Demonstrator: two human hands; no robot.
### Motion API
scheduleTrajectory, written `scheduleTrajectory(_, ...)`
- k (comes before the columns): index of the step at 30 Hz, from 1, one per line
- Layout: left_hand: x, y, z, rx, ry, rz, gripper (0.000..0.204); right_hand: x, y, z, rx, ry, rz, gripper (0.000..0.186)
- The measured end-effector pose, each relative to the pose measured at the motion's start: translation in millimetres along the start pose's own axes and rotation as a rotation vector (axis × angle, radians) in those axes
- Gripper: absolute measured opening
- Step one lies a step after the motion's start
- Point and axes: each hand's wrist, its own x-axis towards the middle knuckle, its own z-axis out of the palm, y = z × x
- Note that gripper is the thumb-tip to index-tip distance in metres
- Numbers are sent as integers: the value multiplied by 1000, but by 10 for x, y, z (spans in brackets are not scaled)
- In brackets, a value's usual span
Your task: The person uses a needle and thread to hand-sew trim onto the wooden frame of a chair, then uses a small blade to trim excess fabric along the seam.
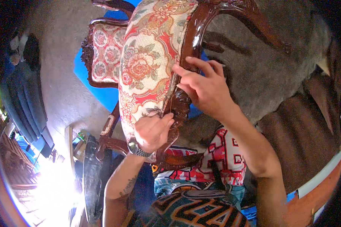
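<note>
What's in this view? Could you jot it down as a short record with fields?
Main piece: large padded cream-and-red floral fabric panel on a glossy dark-brown carved wooden frame
Left grip: bare hand, fingers curled, on the panel near the wood; anything pinched is too small to tell
Right grip: bare hand, fingers spread, fingertips where fabric meets wood
Left wrist: round-faced watch with dark band
Farther left: smaller red-and-cream floral panel
Underneath: bright blue sheet
Floor: rough grey surface
</note>
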Motion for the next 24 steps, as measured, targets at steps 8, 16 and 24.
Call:
scheduleTrajectory(8, 32, 42, 36, -16, -9, -52, 15, 72, 14, -157, 101, -133, 6, 14)
scheduleTrajectory(16, 150, 176, -150, -143, -30, -296, 11, 176, 64, -181, 650, 58, 575, 16)
scheduleTrajectory(24, 168, -54, -231, -273, 137, -298, 14, 306, 126, -79, 685, -65, 752, 17)
